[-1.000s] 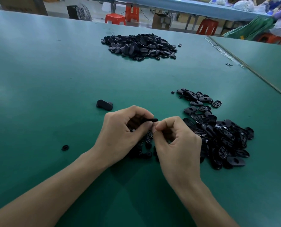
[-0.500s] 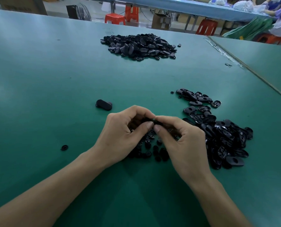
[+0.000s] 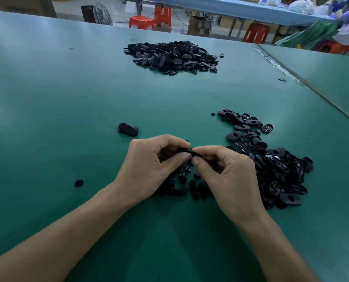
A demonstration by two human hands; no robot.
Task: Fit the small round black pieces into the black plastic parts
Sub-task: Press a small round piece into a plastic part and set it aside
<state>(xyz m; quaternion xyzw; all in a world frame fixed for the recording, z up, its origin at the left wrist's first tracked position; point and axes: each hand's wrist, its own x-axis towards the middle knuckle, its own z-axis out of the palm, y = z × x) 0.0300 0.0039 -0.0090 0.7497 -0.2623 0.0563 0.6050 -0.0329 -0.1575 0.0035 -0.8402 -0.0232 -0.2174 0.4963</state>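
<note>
left hand [image 3: 153, 165]: thumb and curled fingers pinch the left end of one black plastic part [image 3: 187, 152], held just above the table. Judged to be the steadying side.
right hand [image 3: 230, 176]: thumb and forefinger pinch the part's other end, with the two thumb tips almost touching. Likely pressing a round piece into its seat, but the piece is hidden under the fingertips, so can't confirm.
hands: together, both clamped on the same part.
why here: the part is held directly over the stock of small round black pieces [image 3: 190, 185], which keeps the reach short.
small round black pieces: scattered on the table under and between the wrists, partly covered by both hands.
feed pile [image 3: 277, 165]: 3 o'clock of the hands, just beside the right hand. Many parts lie cavity-up; judged unfitted.
far heap [image 3: 171, 57]: 12 o'clock, well apart. Probably finished output, can't verify.
lone part [image 3: 128, 129]: 11 o'clock, near the left hand.
stray round piece [image 3: 78, 182]: 9 o'clock, apart from the stock.
table [image 3: 47, 98]: green mat, seam at 2 o'clock.
obstruction: nothing between the hands and the piles. Only the view is blocked, since the fingers cover the seat.
</note>
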